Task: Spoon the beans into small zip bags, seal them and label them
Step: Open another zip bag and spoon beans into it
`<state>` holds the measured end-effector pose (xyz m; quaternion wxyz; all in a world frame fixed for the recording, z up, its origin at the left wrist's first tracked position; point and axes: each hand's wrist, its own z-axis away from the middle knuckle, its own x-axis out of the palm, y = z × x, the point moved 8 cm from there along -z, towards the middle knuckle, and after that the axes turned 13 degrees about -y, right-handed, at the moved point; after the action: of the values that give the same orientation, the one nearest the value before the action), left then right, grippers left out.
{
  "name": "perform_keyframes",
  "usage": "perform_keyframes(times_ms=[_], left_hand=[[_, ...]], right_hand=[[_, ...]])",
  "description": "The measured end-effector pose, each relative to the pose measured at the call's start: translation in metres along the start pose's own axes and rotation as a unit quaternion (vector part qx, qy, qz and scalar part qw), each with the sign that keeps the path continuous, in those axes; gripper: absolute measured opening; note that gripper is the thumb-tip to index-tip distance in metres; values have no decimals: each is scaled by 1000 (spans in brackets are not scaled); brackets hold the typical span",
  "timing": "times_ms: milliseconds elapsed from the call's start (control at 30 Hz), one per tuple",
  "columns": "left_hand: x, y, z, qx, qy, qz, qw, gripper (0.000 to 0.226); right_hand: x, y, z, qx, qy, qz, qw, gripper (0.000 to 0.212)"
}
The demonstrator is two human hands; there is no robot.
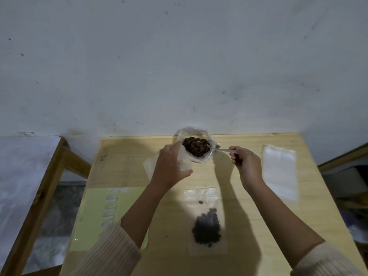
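A large clear plastic bag of dark beans (196,146) stands open at the far edge of the wooden table (249,206). My right hand (246,162) grips a metal spoon (217,150) whose bowl lies among the beans in that bag. My left hand (171,166) holds a small empty zip bag (184,164) against the left side of the bean bag. A small zip bag filled with beans (207,222) lies flat on the table near me, between my forearms.
A stack of empty zip bags (279,170) lies at the table's right. A pale yellow label sheet (99,218) sits at the left front. A second wooden table (39,192) stands to the left, and a grey wall rises behind.
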<state>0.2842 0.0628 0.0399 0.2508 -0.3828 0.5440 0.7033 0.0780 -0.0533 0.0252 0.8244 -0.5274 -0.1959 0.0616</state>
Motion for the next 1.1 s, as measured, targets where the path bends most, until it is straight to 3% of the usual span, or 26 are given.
perform_keyframes(times_ms=[233, 533, 733, 833, 1100], left_hand=[[9, 29, -2, 60, 2, 12, 998, 97], [-1, 28, 0, 72, 21, -21, 997, 97], [-7, 6, 4, 20, 5, 1, 1000, 101], [-7, -1, 8, 27, 11, -26, 999, 99], [-7, -20, 9, -3, -11, 19, 1000, 102]], right_hand=[[11, -33, 29, -99, -90, 138, 981, 16], [-16, -38, 32, -135, 36, 121, 983, 19], [13, -13, 14, -146, 7, 236, 961, 17], [28, 6, 2, -133, -8, 281, 950, 20], [41, 45, -18, -6, 7, 181, 984, 20]])
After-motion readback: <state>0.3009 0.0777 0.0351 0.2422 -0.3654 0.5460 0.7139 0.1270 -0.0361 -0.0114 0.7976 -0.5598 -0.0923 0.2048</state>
